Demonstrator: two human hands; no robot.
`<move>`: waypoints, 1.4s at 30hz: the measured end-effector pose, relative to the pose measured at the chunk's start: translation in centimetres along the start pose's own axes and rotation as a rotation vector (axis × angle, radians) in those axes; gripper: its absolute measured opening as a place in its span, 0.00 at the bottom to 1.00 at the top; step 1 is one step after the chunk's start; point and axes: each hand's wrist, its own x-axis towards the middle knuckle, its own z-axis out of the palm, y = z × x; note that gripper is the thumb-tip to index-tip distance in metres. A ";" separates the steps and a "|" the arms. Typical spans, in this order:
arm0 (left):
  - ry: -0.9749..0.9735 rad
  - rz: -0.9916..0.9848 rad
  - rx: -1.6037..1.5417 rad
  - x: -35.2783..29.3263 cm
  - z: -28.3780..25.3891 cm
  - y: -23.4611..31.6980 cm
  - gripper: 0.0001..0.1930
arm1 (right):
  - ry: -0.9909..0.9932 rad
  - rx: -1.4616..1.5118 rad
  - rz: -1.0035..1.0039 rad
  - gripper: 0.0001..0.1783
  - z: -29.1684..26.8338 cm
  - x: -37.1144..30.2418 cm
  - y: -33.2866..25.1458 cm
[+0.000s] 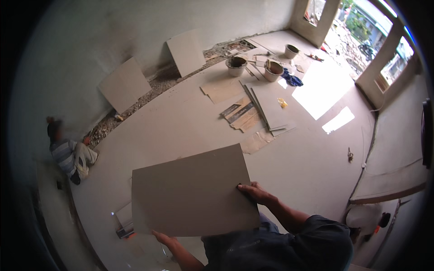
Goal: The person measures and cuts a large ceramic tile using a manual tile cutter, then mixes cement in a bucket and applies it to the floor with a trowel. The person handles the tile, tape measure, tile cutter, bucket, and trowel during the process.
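Note:
A large grey tile (pixel 194 192) is held out in front of me, tilted, with its broad flat face up. My right hand (pixel 256 192) grips its right edge, thumb on top and the other fingers mostly hidden beneath. By that thumb is a small dark spot that I cannot make out. At the near left edge my left hand (pixel 165 238) supports the tile from below, its fingers partly hidden under it. Below the tile's left side lies a tool with a dark body and an orange end (pixel 125 232).
A co-worker (pixel 72 153) crouches by the left wall. Two tiles (pixel 124 86) (pixel 186 52) lean there beside a strip of rubble. Buckets (pixel 236 66) (pixel 273 71), stacked tiles (pixel 271 106) and flattened cardboard (pixel 243 114) lie ahead. A doorway (pixel 357 40) opens at far right.

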 end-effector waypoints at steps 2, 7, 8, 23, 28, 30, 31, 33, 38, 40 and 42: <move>-0.092 -0.026 -0.005 1.9 3.4 -2.1 0.35 | 0.030 -0.006 -0.065 0.32 -1.8 0.8 -2.1; -0.266 -0.238 -0.087 7.1 14.1 -8.4 0.35 | 0.232 0.032 -0.234 0.35 -6.0 6.1 -7.5; -0.354 -0.306 -0.189 8.3 16.6 -9.4 0.35 | 0.258 0.009 -0.216 0.35 -7.1 7.6 -8.9; -0.322 -0.586 0.171 30.0 52.4 -20.6 0.32 | 0.486 0.076 -0.260 0.24 -8.9 25.1 -34.4; -0.520 -0.580 0.058 36.6 59.5 -26.9 0.29 | 0.516 0.013 -0.220 0.21 -11.0 33.7 -43.5; -0.394 -0.436 0.299 39.0 60.7 -29.0 0.31 | 0.449 -0.064 -0.213 0.21 -11.4 38.1 -47.9; -0.474 -0.341 0.379 40.7 61.5 -29.1 0.31 | 0.429 -0.079 -0.231 0.21 -11.2 41.0 -50.4; -0.399 -0.442 0.147 43.3 64.0 -29.6 0.33 | 0.348 -0.195 -0.235 0.23 -10.7 45.7 -55.5; -0.142 -0.578 -0.094 48.1 67.6 -29.6 0.32 | 0.245 -0.425 -0.244 0.24 -5.7 55.0 -66.8; -0.017 -0.557 -0.035 51.8 69.5 -30.7 0.30 | 0.215 -0.536 -0.247 0.23 -2.6 58.8 -70.7; -0.056 -0.477 0.036 55.5 72.3 -31.8 0.31 | 0.224 -0.657 -0.227 0.19 0.6 62.6 -74.4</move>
